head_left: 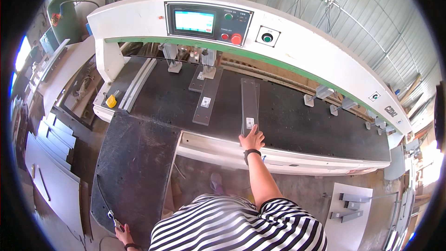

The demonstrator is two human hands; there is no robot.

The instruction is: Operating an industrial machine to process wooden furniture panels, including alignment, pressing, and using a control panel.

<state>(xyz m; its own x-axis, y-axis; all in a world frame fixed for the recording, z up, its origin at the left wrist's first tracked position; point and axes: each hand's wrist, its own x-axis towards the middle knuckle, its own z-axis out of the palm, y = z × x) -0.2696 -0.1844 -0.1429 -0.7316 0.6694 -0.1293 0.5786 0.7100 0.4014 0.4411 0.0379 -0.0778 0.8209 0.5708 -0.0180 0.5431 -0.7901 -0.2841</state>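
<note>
My right hand [252, 139] grips the near end of a long grey board [250, 100] with a white label, the thumb at its left edge and the fingers at the right. Another board edge shows just beneath it, slightly skewed. The board lies on the black machine table [297, 121]. To its left, a similar labelled grey board [207, 97] lies under a metal clamp foot [207, 73], partly over a shorter board [197, 81]. Low at the left, my left hand [124, 235] is closed around what looks like an air blow gun [111, 215] with a long thin dark nozzle.
A white machine beam [297, 28] with a screen [194, 21] and a red button [236, 39] spans the table. More clamp feet [309, 100] hang at the right. A yellow object [111, 101] sits at the left. Grey pieces lie on a white sheet [348, 230] at lower right.
</note>
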